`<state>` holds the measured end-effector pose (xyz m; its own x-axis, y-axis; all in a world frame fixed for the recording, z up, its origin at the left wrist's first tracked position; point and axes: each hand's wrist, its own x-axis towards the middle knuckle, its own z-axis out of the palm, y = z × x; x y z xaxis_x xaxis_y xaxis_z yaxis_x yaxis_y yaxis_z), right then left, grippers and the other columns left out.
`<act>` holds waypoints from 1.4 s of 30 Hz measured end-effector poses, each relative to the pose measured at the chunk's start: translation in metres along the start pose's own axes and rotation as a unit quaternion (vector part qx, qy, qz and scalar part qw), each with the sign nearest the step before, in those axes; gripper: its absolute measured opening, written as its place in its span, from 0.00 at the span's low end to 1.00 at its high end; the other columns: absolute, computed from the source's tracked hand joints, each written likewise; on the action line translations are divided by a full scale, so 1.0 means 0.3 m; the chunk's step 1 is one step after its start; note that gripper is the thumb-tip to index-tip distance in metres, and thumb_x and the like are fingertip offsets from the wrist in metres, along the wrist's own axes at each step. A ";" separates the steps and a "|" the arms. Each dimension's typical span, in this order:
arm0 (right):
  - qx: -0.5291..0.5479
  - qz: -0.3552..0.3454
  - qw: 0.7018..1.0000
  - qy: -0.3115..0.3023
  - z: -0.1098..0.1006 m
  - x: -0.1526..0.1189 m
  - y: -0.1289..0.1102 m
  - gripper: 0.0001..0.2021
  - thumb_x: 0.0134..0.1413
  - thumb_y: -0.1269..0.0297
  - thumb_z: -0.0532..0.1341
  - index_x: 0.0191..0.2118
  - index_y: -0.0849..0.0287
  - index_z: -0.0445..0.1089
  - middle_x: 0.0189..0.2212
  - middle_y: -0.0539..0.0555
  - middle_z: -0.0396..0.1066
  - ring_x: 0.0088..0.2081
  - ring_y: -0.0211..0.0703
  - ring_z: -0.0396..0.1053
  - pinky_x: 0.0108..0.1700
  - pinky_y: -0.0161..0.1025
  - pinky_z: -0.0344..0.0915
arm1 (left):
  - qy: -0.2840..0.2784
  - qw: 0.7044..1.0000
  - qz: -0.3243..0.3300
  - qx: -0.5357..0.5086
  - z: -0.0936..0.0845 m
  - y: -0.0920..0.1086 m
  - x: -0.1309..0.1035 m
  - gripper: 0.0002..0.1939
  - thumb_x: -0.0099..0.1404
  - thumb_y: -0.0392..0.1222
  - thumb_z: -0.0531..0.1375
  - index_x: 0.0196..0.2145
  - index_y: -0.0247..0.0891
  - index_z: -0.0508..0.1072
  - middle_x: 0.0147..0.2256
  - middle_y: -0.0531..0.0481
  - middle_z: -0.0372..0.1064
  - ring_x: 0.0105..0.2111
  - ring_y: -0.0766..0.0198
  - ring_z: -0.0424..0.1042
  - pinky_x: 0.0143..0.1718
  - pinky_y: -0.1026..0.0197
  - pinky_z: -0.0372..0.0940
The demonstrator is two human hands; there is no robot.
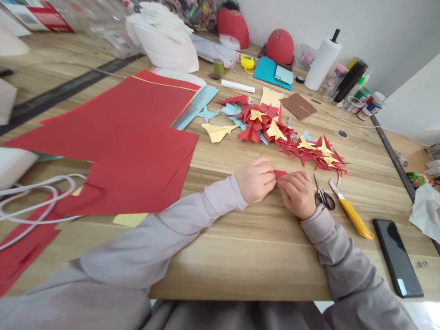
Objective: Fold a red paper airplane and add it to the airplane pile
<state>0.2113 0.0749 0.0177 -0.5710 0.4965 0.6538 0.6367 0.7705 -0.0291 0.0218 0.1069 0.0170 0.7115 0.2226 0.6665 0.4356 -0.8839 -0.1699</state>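
Between my two hands is a small piece of folded red paper, mostly covered by my fingers. My left hand grips its left side, with the fingers closed. On the other side my right hand pinches the paper near its lower edge. Just beyond the hands lies a pile of folded paper stars and planes in red, yellow and light blue. Close to my right wrist are small black-handled scissors and a yellow utility knife.
Large red paper sheets spread over the table's left side, beside a looped white cable. A black phone lies at the right front. Along the back stand a paper towel roll, bottles and a red dome.
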 end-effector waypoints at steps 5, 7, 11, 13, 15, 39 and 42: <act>-0.005 -0.018 1.000 0.011 -0.013 0.008 0.000 0.05 0.53 0.75 0.58 0.33 0.59 0.70 0.32 0.54 0.76 0.35 0.42 0.70 0.41 0.43 0.62 | 0.020 1.000 0.014 -0.003 -0.019 0.001 0.000 0.11 0.65 0.33 0.52 0.29 0.37 0.72 0.29 0.50 0.74 0.34 0.63 0.68 0.50 0.52 0.61; -0.008 -0.008 1.000 0.015 -0.018 0.002 0.015 0.05 0.53 0.75 0.58 0.32 0.59 0.69 0.32 0.54 0.76 0.35 0.42 0.70 0.40 0.43 0.62 | 0.025 1.000 0.012 0.001 -0.031 -0.015 -0.001 0.11 0.65 0.32 0.52 0.29 0.36 0.72 0.30 0.49 0.74 0.34 0.63 0.68 0.49 0.52 0.62; -0.008 0.051 0.998 0.044 -0.028 -0.016 0.049 0.05 0.53 0.75 0.58 0.33 0.58 0.68 0.31 0.54 0.75 0.36 0.43 0.70 0.40 0.43 0.62 | 0.019 1.000 -0.002 0.009 -0.047 -0.052 0.000 0.11 0.66 0.33 0.51 0.30 0.38 0.72 0.30 0.51 0.75 0.34 0.63 0.70 0.46 0.52 0.63; 0.006 0.066 0.996 0.055 -0.031 -0.018 0.049 0.06 0.53 0.74 0.59 0.36 0.58 0.68 0.33 0.56 0.75 0.38 0.44 0.70 0.41 0.43 0.62 | 0.030 0.999 -0.005 0.011 -0.045 -0.054 0.004 0.12 0.65 0.33 0.51 0.29 0.38 0.72 0.29 0.51 0.75 0.33 0.63 0.70 0.44 0.52 0.64; 0.017 0.048 0.998 0.040 -0.029 -0.012 0.037 0.08 0.52 0.72 0.60 0.39 0.59 0.67 0.36 0.58 0.75 0.40 0.46 0.70 0.42 0.44 0.63 | 0.050 0.999 0.006 0.013 -0.036 -0.044 0.009 0.12 0.64 0.32 0.52 0.28 0.37 0.72 0.28 0.50 0.75 0.32 0.64 0.71 0.43 0.54 0.64; -0.038 -0.026 0.999 0.025 -0.019 0.003 0.006 0.08 0.52 0.77 0.58 0.38 0.59 0.67 0.32 0.54 0.76 0.35 0.43 0.70 0.41 0.42 0.62 | -0.003 1.000 0.014 -0.018 -0.018 -0.049 0.004 0.12 0.65 0.33 0.50 0.29 0.36 0.72 0.28 0.46 0.74 0.32 0.61 0.70 0.38 0.55 0.62; -0.037 0.009 0.999 0.037 -0.022 -0.007 0.023 0.08 0.52 0.77 0.58 0.37 0.59 0.67 0.31 0.54 0.76 0.35 0.43 0.70 0.39 0.42 0.62 | 0.003 1.000 0.001 -0.020 -0.032 -0.084 -0.006 0.11 0.64 0.32 0.50 0.28 0.36 0.71 0.28 0.46 0.74 0.32 0.61 0.70 0.36 0.55 0.61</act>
<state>0.2205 0.0765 0.0212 -0.5200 0.4773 0.7083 0.6854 0.7280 0.0126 0.0042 0.1249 0.0270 0.7094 0.2186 0.6700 0.4113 -0.9004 -0.1418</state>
